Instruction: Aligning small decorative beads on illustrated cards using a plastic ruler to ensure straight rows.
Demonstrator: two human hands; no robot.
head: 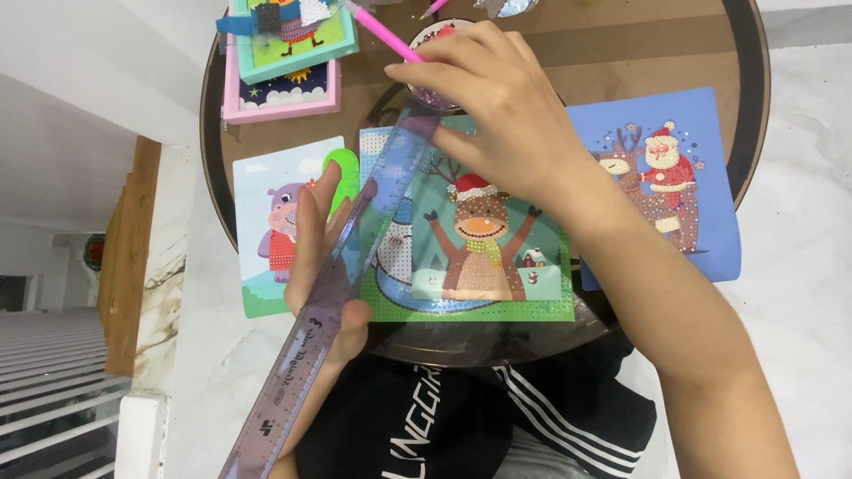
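Observation:
My left hand (321, 257) grips a long see-through purple ruler (328, 293) that slants across the left edge of a reindeer bead picture (484, 244) on the round brown table (621, 53). My right hand (488, 106) reaches over the top of that picture and holds a pink pen (383, 34) between its fingers. The pen's tip sits at a small round dish of beads (435, 89), mostly hidden under the hand. A green oval tray (342, 173) peeks out behind my left fingers.
A hippo card (271, 231) lies at the table's left edge. A blue card with a red-suited figure and a reindeer (661, 177) lies at the right. Stacked picture frames (284, 62) stand at the back left. White floor surrounds the table.

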